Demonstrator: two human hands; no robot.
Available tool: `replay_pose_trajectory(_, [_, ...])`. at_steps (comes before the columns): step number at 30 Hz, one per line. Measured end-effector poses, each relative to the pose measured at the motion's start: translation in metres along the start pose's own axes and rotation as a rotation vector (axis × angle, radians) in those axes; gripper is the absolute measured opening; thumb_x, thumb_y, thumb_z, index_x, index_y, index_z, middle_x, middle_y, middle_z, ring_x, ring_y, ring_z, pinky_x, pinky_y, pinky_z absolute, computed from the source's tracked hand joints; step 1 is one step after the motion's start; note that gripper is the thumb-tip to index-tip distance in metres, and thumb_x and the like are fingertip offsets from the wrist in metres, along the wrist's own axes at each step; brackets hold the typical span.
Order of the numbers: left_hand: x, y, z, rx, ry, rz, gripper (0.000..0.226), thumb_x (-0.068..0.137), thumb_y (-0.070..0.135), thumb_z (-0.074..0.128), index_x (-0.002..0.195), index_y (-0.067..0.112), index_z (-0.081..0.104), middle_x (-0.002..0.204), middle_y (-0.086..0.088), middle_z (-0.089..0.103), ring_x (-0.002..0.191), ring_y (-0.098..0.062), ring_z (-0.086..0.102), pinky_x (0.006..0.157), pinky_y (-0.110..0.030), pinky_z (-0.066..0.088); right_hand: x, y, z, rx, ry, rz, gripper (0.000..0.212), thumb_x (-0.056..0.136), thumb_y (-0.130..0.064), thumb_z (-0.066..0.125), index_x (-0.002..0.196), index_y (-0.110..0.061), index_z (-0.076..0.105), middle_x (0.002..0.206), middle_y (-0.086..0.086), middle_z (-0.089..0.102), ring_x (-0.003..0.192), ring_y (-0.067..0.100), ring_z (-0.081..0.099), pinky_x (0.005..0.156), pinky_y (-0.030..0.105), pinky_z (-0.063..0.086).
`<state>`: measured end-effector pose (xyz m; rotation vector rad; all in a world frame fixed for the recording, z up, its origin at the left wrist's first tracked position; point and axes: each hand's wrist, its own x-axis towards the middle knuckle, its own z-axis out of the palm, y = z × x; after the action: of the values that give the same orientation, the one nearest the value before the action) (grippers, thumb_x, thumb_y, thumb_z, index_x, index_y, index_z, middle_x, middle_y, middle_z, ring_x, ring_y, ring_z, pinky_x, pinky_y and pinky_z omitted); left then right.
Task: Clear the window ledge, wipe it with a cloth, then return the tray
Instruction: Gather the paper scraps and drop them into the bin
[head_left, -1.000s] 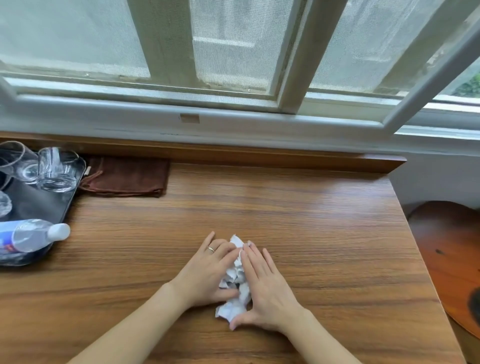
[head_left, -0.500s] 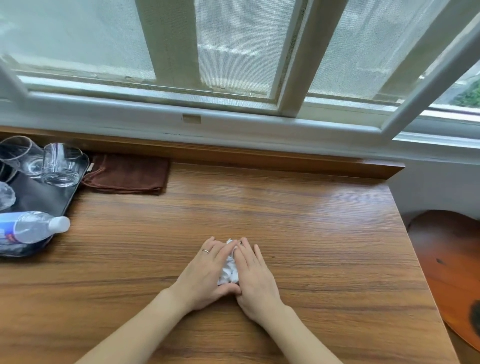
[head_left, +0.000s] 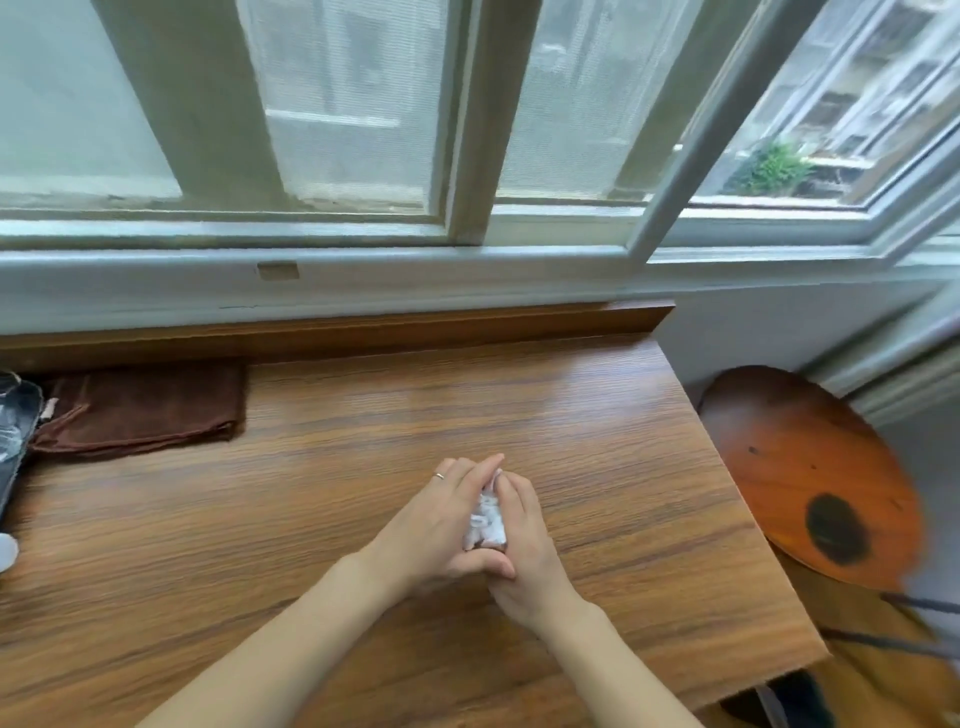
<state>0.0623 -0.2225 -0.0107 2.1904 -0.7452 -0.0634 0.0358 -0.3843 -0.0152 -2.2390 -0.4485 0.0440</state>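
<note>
Two panes of window fill the top of our view, and below them runs the wooden ledge. At its far left lies our folded brown cloth, just beside the dark tray, which shows only at the edge. To the right stands a round wooden stool. Our left hand and right hand cup together around a crumpled white paper wad mid-ledge, fingers curled on it.
</note>
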Motion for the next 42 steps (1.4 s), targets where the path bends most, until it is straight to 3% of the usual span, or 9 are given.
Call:
replay_pose_trajectory(3, [0.035,0.038,0.008,-0.066,-0.069,0.117,0.106,0.073,0.083,0.049,0.148,0.013,0.024,0.127,-0.004,0.045,0.114,-0.016,0.037,0.105,-0.03,0.029,-0.019,-0.004,-0.044,0.032,0.132,0.074,0.073,0.093,-0.048,0.054,0.142,0.005,0.037,0.132,0.012,0.04,0.124,0.01,0.039,0.106,0.019,0.033])
replay_pose_trajectory(7, [0.081,0.105,0.042,-0.17,-0.183,0.25,0.108,0.069,0.086,0.049,0.15,0.024,0.014,0.138,0.004,0.036,0.129,-0.011,0.031,0.113,-0.032,0.026,-0.06,0.0,-0.117,0.053,0.32,0.131,0.079,0.088,-0.056,0.057,0.141,0.0,0.041,0.129,0.011,0.041,0.122,0.019,0.046,0.103,0.034,0.043])
replay_pose_trajectory(12, [0.142,0.204,0.121,-0.259,-0.323,0.376,0.095,0.073,0.082,0.047,0.148,0.034,0.014,0.135,0.011,0.039,0.124,-0.006,0.036,0.104,-0.012,0.027,-0.139,0.034,-0.209,0.124,0.602,0.199,0.073,0.087,-0.059,0.057,0.134,-0.005,0.046,0.121,0.009,0.043,0.113,0.022,0.052,0.094,0.038,0.048])
replay_pose_trajectory(19, [0.246,0.306,0.338,-0.249,-0.54,0.439,0.096,0.077,0.084,0.041,0.151,0.028,0.019,0.129,0.017,0.037,0.122,-0.014,0.039,0.105,-0.032,0.035,-0.27,0.21,-0.323,0.136,0.748,0.452,0.052,0.089,-0.046,0.06,0.133,-0.021,0.046,0.121,-0.005,0.042,0.108,0.016,0.054,0.09,0.039,0.051])
replay_pose_trajectory(22, [0.286,0.334,0.45,-0.265,-0.656,0.391,0.092,0.078,0.082,0.045,0.15,0.03,0.02,0.128,0.016,0.04,0.121,-0.011,0.04,0.105,-0.028,0.034,-0.326,0.304,-0.363,0.108,0.759,0.572,0.04,0.091,-0.042,0.055,0.126,-0.024,0.049,0.116,-0.008,0.043,0.103,0.012,0.053,0.087,0.039,0.05])
replay_pose_trajectory(24, [0.308,0.345,0.52,-0.262,-0.734,0.346,0.09,0.077,0.082,0.046,0.149,0.034,0.019,0.126,0.017,0.041,0.12,-0.009,0.04,0.101,-0.02,0.032,-0.359,0.359,-0.381,0.108,0.759,0.661,0.053,0.089,-0.053,0.049,0.13,-0.019,0.048,0.118,-0.007,0.043,0.103,0.008,0.051,0.089,0.036,0.049])
replay_pose_trajectory(29, [0.337,0.341,0.677,-0.271,-0.865,0.213,0.089,0.075,0.084,0.046,0.147,0.036,0.022,0.123,0.026,0.04,0.119,-0.002,0.041,0.099,-0.013,0.031,-0.427,0.495,-0.384,0.093,0.764,0.817,0.073,0.09,-0.058,0.046,0.144,-0.011,0.039,0.137,-0.004,0.038,0.119,0.008,0.043,0.105,0.034,0.041])
replay_pose_trajectory(37, [0.34,0.257,0.869,-0.258,-0.954,-0.022,0.108,0.064,0.091,0.049,0.148,0.026,0.03,0.137,0.019,0.044,0.128,0.002,0.04,0.109,-0.025,0.034,-0.485,0.683,-0.309,0.149,0.811,0.982,0.066,0.087,-0.04,0.051,0.146,-0.012,0.039,0.135,-0.009,0.04,0.122,0.018,0.049,0.101,0.039,0.046])
replay_pose_trajectory(42, [0.334,0.201,0.958,-0.26,-1.014,-0.171,0.11,0.061,0.086,0.057,0.149,0.027,0.029,0.141,0.016,0.042,0.128,0.003,0.039,0.099,-0.01,0.032,-0.503,0.768,-0.265,0.239,0.762,1.151,0.079,0.08,-0.054,0.038,0.148,-0.014,0.037,0.131,-0.008,0.04,0.119,0.016,0.05,0.098,0.027,0.045])
